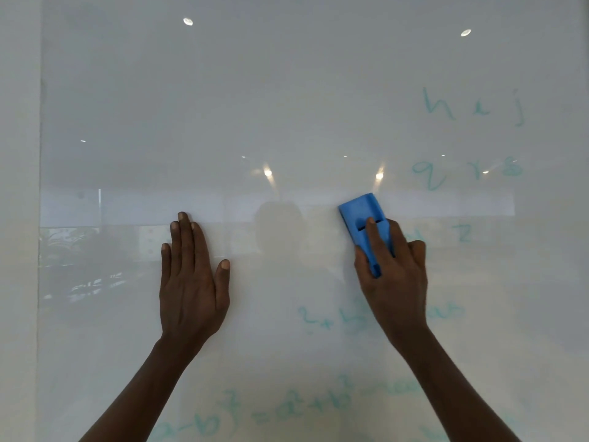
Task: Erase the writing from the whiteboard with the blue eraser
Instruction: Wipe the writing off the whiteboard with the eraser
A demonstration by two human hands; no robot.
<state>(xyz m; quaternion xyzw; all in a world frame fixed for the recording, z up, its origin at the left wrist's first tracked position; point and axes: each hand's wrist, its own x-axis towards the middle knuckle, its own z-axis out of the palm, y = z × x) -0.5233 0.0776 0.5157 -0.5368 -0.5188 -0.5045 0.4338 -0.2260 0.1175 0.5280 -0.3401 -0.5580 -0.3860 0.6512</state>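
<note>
A glossy whiteboard (pixel 287 106) fills the view. My right hand (pixel 395 279) grips the blue eraser (pixel 361 215) and presses it flat on the board, right of centre. My left hand (pixel 191 282) lies flat on the board with its fingers together, holding nothing. Faint teal letters (pixel 471 106) remain at the upper right, with more letters (pixel 465 170) below them and a single z (pixel 464 233) right of the eraser. Teal formulas (pixel 325 317) run under my right hand, and another formula line (pixel 287 406) crosses the bottom. The board's left and middle show no writing.
The board's left edge (pixel 40 218) meets a plain wall strip. Ceiling lights (pixel 188 21) and a room with windows reflect in the shiny surface.
</note>
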